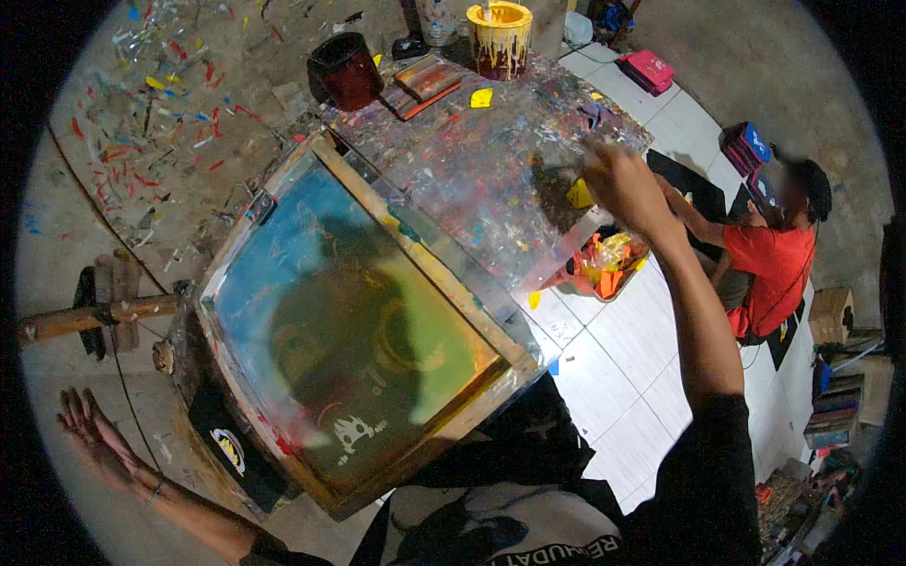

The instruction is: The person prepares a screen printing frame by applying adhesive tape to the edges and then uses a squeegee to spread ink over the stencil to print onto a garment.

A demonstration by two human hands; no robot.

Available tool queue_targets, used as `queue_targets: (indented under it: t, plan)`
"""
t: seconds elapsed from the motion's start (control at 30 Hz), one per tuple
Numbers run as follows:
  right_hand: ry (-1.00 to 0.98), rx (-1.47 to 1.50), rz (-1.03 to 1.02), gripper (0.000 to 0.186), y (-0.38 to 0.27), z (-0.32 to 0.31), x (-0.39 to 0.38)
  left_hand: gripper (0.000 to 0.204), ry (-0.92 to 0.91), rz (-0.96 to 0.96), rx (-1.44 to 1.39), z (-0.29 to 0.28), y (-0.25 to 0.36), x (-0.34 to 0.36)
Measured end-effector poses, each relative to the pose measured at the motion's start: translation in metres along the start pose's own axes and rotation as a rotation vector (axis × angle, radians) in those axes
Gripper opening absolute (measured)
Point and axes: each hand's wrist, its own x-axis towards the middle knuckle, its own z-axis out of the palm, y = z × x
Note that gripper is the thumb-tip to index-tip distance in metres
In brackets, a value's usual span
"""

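A screen-printing frame (491,361) with wooden sides stands tilted before me. Its mesh shades from blue to yellow-green, with a small pale cartoon figure near the lower edge and a dark shadow across the middle. Out to the left, my left hand (99,443) is empty, fingers spread, away from the frame. My right hand (628,189) is raised over the right end of the paint-stained table, its fingers smeared by motion. Just below it a translucent strip (566,250) slants down; I cannot tell whether the hand holds it. A yellow scrap (579,194) is close by the fingers.
On the paint-stained table (453,160) stand a dark tub (346,74), a paint-dripped yellow bucket (500,40) and reddish blocks (423,85). A container of orange and yellow scraps (607,266) is at the right. A person in red (769,269) sits on the tiled floor (632,349).
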Motion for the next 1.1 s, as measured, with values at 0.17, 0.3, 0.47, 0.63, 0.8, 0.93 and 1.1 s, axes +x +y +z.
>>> queue_targets:
  t: [0.17,0.3,0.47,0.63,0.8,0.93,1.1]
  plan:
    - [-0.247,-0.321,0.213,0.064,0.021,0.020,0.102,0.048,-0.578,-0.162,-1.054,0.002,-0.019,0.007]
    - [-0.264,-0.433,0.224,0.069,0.073,0.040,0.109,0.035,-0.460,-0.251,-1.174,-0.071,-0.110,0.033]
    - [0.239,0.278,-0.108,0.043,-0.069,-0.045,0.008,0.012,-0.362,-0.251,-1.191,-0.033,-0.043,-0.002]
    - [0.053,1.268,-0.141,0.032,-0.200,-0.120,-0.133,0.015,-0.497,-0.378,-1.296,-0.004,-0.041,0.002]
    - [0.221,1.466,-0.653,0.022,-0.221,-0.098,-0.152,0.015,-0.610,-0.372,-1.257,-0.012,-0.040,0.006]
    - [0.401,1.589,-0.576,0.025,-0.242,-0.091,-0.174,0.037,-0.808,-0.348,-1.263,-0.026,-0.057,0.016]
    - [-0.279,1.742,-0.125,0.051,-0.245,-0.065,-0.228,0.043,-0.371,-0.261,-0.495,-0.031,-0.087,0.016]
